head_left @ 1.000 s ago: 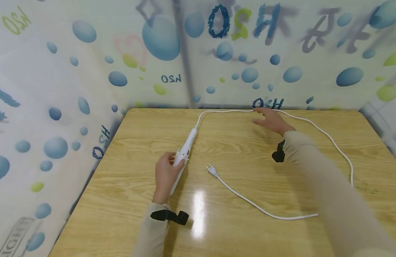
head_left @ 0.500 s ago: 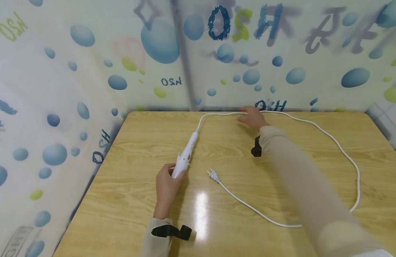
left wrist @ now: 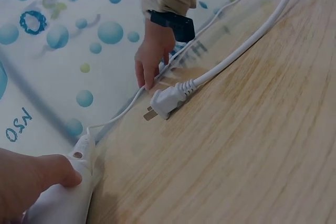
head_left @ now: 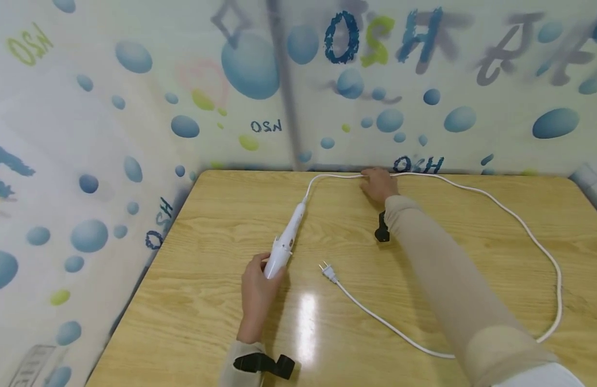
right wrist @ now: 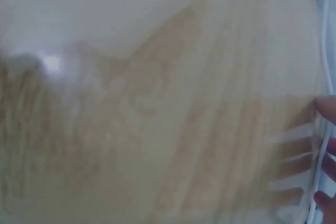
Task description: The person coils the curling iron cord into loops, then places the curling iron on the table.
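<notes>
Overall, a pale wall printed with blue and green bubbles and lettering (head_left: 390, 148) stands behind a rectangular table with a light wood-grain top (head_left: 192, 279). Across it reaches a long beige sleeve (head_left: 439, 269) on the right arm. A thin white cord (head_left: 559, 287) runs along the table's far edge, loops round on the right and passes behind the sleeve. It joins the narrow end of a white wand-shaped plastic appliance (head_left: 284, 247), which slants across the table's left half. The left hand (head_left: 260, 287) curls round its broad end, thumb along the side. The right hand (head_left: 379, 184), fingers slightly parted, touches the cord at the far edge; whether it pinches it I cannot tell. Near the appliance lies a small white two-prong plug (head_left: 329, 272), prongs pointing away from the person.
</notes>
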